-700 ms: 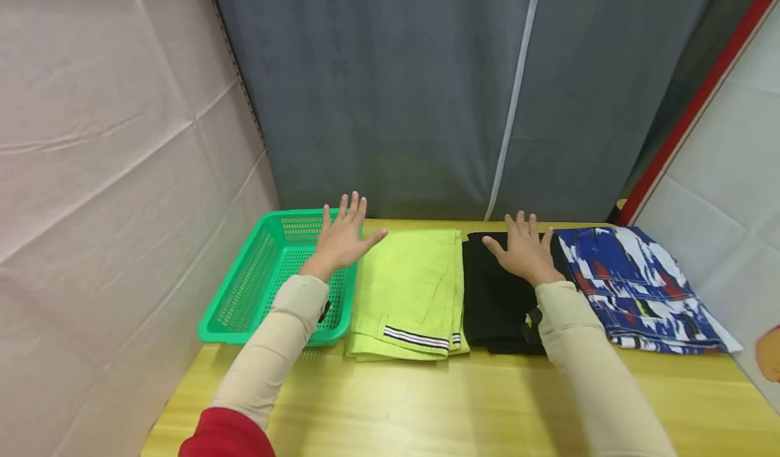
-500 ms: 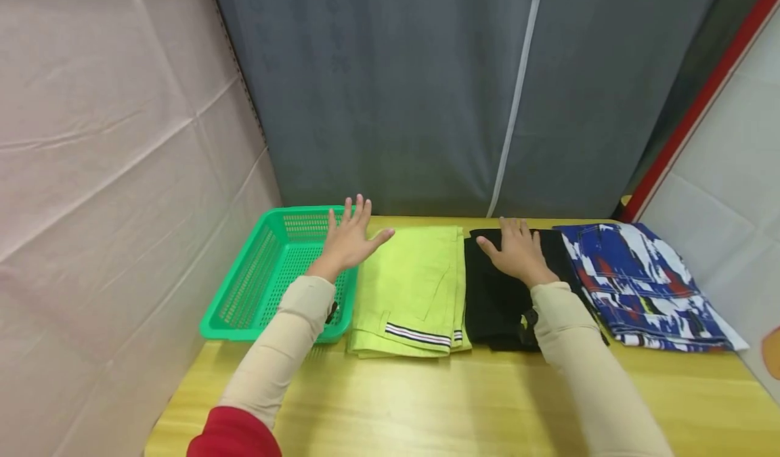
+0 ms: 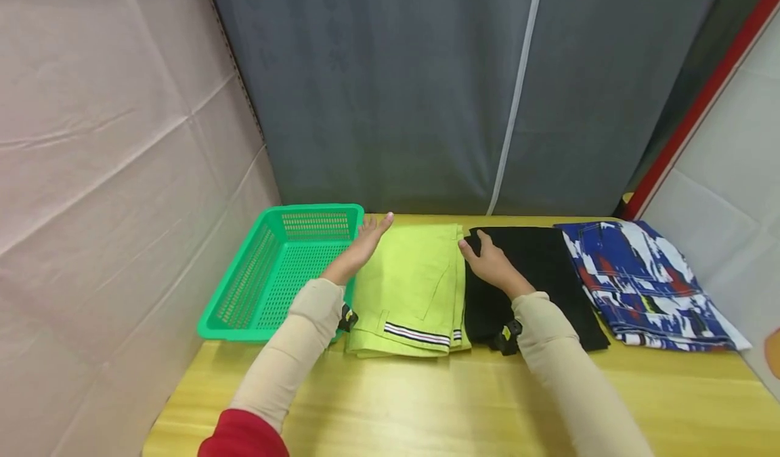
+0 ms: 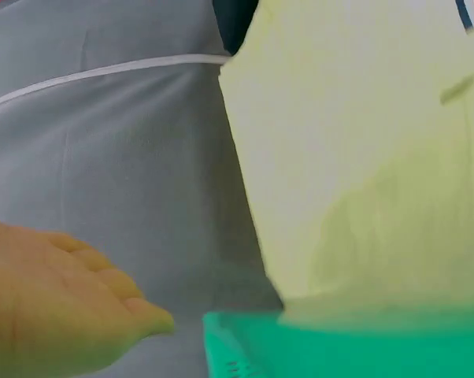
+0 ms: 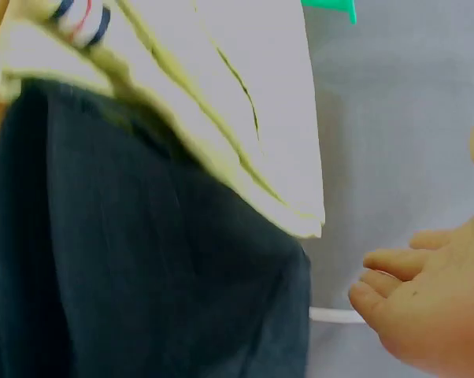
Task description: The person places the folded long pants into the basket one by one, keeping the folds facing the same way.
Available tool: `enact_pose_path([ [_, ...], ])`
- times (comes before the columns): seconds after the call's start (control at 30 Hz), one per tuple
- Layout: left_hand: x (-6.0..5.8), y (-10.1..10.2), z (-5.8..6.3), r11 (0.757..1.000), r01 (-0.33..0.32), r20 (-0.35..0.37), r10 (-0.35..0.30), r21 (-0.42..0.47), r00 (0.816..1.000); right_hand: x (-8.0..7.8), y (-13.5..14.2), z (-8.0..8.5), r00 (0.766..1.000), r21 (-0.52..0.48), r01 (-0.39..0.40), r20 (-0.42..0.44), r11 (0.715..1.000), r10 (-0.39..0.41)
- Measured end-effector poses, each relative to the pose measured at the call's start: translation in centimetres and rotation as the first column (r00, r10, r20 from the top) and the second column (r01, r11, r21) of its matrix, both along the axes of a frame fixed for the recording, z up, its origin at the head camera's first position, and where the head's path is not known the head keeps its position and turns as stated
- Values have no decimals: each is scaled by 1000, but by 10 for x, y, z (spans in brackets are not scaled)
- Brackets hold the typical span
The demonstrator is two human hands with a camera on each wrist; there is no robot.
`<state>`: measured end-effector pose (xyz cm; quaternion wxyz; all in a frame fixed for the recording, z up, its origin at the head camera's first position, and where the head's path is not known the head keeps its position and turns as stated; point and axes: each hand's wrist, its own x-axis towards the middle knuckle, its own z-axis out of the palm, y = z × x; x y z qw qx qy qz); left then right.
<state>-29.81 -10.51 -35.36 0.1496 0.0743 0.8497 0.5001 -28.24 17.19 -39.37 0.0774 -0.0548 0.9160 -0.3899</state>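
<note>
Folded lime-green pants [image 3: 408,274] with a striped band lie flat in the middle of the table. My left hand [image 3: 362,246] is over their left edge, beside the green basket, palm turned inward and fingers extended. Over the left part of a folded black garment [image 3: 542,281], near the pants' right edge, is my right hand [image 3: 492,264], thumb and fingers spread apart. Both hands hold nothing. The left wrist view shows the left hand [image 4: 56,307] apart from the pale-looking pants; in the right wrist view the right hand [image 5: 434,291] has slightly bent fingers.
The green plastic basket [image 3: 210,325] stands at the left with nothing in it. A folded blue, white and red patterned garment [image 3: 646,281] lies at the far right. Behind the yellow wooden table [image 3: 396,409] hangs a grey curtain [image 3: 378,91]; pale cloth walls flank both sides.
Both hands have turned from palm-down to palms facing inward and come closer together. The right hand has moved left and the left hand slightly right and lower. The garments and basket stay in place.
</note>
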Motion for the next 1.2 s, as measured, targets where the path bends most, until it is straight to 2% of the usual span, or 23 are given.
enact_pose_path([
  [0.07, 0, 0, -1, 994, -18, 64, 11, 107, 998, 0, -3, -2, 998, -99, 8, 65, 995, -2],
  [0.2, -3, -3, -7, 965, -78, 161, 38, 251, 986, 2, -9, -4, 987, -257, 44, 162, 965, -2],
  [0.4, -11, -3, -16, 929, -182, 282, 89, 321, 955, 1, -13, -9, 973, -367, 58, 230, 928, 30],
  [0.47, -14, -2, -18, 922, -210, 314, 104, 326, 944, 1, -14, -12, 967, -383, 66, 253, 921, 36],
  [0.6, -17, -2, -23, 910, -261, 367, 135, 322, 921, 1, -17, -16, 959, -373, 59, 280, 926, 52],
  [0.83, -19, 1, -38, 933, -256, 392, 142, 254, 909, -1, -19, -22, 942, -361, 17, 319, 933, 106],
  [1.1, -20, 11, -51, 915, -352, 423, 245, 197, 872, 0, -23, -25, 929, -371, 48, 359, 928, 95],
  [1.2, -20, 13, -53, 909, -377, 429, 273, 177, 861, 0, -23, -26, 922, -394, 88, 380, 915, 75],
])
